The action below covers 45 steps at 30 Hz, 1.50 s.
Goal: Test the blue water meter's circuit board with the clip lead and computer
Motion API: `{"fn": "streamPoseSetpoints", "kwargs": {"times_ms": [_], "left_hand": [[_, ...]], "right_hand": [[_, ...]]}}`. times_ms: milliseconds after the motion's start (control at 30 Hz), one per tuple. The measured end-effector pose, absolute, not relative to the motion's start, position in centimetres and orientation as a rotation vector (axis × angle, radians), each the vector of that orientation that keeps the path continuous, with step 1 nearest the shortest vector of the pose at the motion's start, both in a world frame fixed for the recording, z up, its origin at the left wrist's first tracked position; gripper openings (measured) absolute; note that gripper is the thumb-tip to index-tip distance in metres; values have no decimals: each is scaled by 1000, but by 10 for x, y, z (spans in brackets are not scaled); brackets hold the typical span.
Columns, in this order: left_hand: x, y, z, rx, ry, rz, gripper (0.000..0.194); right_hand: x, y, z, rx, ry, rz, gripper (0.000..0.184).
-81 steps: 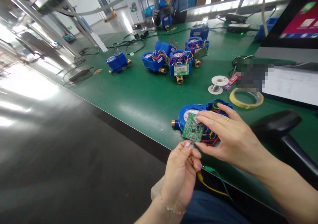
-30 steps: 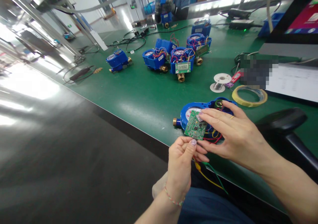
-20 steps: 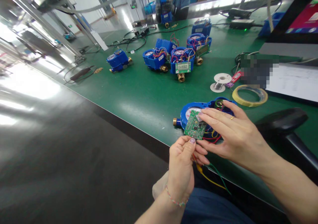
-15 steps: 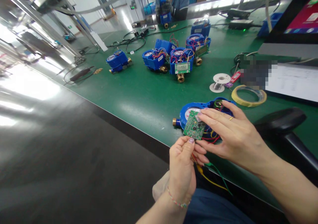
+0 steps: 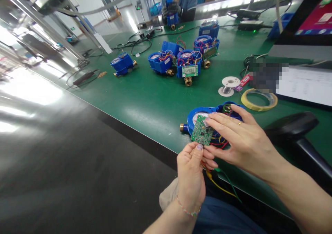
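Note:
A green circuit board (image 5: 202,131) is held tilted over the near side of a blue water meter (image 5: 191,118). My left hand (image 5: 193,170) pinches the board's lower edge between thumb and fingers. From the right, my right hand (image 5: 241,142) has its fingertips on the board's upper right part and its thumb by the lower right corner, covering much of the meter's right half. Red and yellow wires (image 5: 220,144) run in the meter beside the board. Below my left fingers hang a yellow clip lead (image 5: 209,174) and a green clip lead (image 5: 218,170).
Several blue meters stand farther back, one with a lit display (image 5: 190,70). A solder spool (image 5: 229,85), a yellow tape roll (image 5: 259,99) and a black handheld scanner (image 5: 293,125) lie to the right. Across the table, a person (image 5: 178,5) holds another meter. The table edge runs along my left.
Both hands keep the same hold on the circuit board, with barely any shift. The digits on the far meter's display look different.

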<state>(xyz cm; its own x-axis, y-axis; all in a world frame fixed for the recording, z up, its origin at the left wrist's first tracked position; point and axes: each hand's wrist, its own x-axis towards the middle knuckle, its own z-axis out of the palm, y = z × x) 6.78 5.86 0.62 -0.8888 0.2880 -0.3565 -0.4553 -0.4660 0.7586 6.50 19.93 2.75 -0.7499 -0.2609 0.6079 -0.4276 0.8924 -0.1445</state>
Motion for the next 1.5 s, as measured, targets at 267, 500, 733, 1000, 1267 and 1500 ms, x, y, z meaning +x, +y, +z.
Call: {"fn": "streamPoseSetpoints", "kwargs": {"times_ms": [267,500,733,1000,1267,1500], "left_hand": [[63,53,7,-206,1306,2287,17],[62,53,8,-191,1317,2255,21],[65,57,8,-239,1312,2307,22],[66,60,8,-250,1347,2321,19],[66,61,7,-268,1390,2330,19],[66,63,3,-268,1447,2315,25]], "right_hand": [[64,200,27,508,-2454,367,34],[64,200,26,514,-2454,352,34],[64,199,28,502,-2455,358,32],[65,198,30,499,-2466,331,32],[66,196,31,499,-2495,314,34],[69,197,29,466,-2512,329,36]]}}
